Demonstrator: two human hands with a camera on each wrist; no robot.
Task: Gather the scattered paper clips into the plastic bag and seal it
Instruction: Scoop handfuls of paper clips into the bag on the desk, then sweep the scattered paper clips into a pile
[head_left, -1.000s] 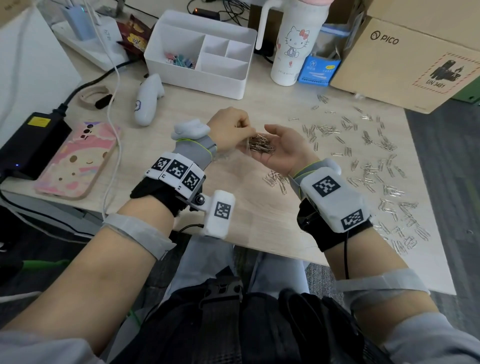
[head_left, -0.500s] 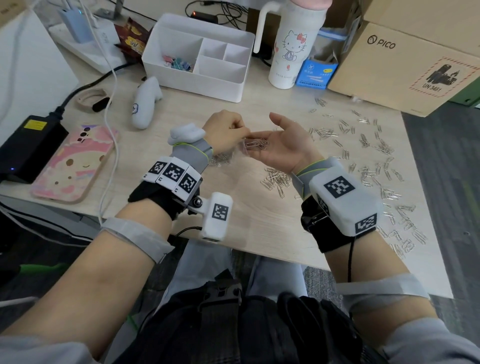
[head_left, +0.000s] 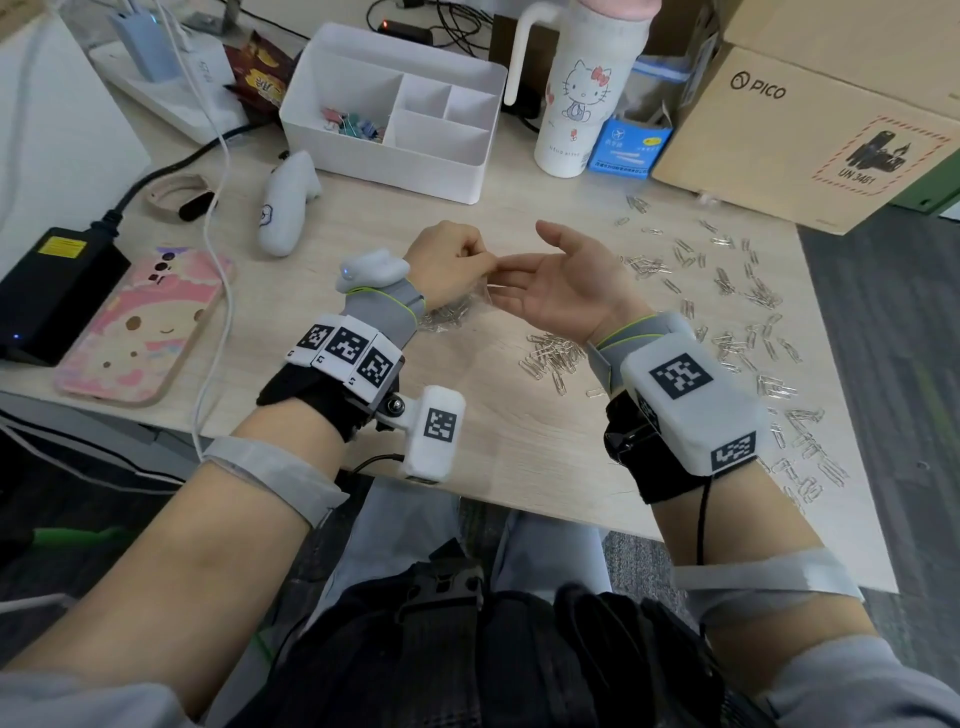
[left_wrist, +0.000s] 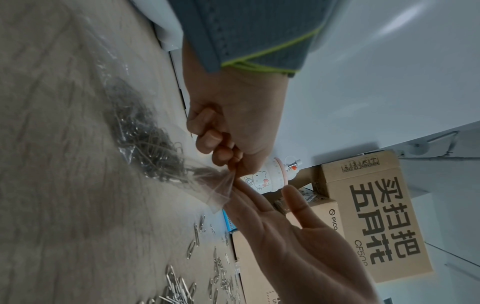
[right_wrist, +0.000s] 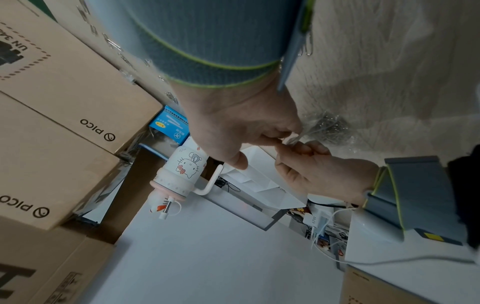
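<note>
Right hand (head_left: 566, 286): palm now bare, fingers straight — its handful of clips gone into the bag.
Left hand (head_left: 449, 262): pinches plastic bag (left_wrist: 155, 148) mouth.
Paper clips (head_left: 748, 322): many still scattered — gathering continues.

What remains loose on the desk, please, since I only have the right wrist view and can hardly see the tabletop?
Observer: Many loose paper clips lie scattered on the desk, mostly to the right of the right hand.
Operator: Thank you. Is that hand carrying any clips?
Observer: No. In the head view its palm faces up with straight fingers and nothing lies on it.
Operator: Does the bag hold anything yet?
Observer: Yes. The left wrist view shows a dark heap of clips inside the plastic bag, which lies on the desk while the left hand pinches its mouth.
</note>
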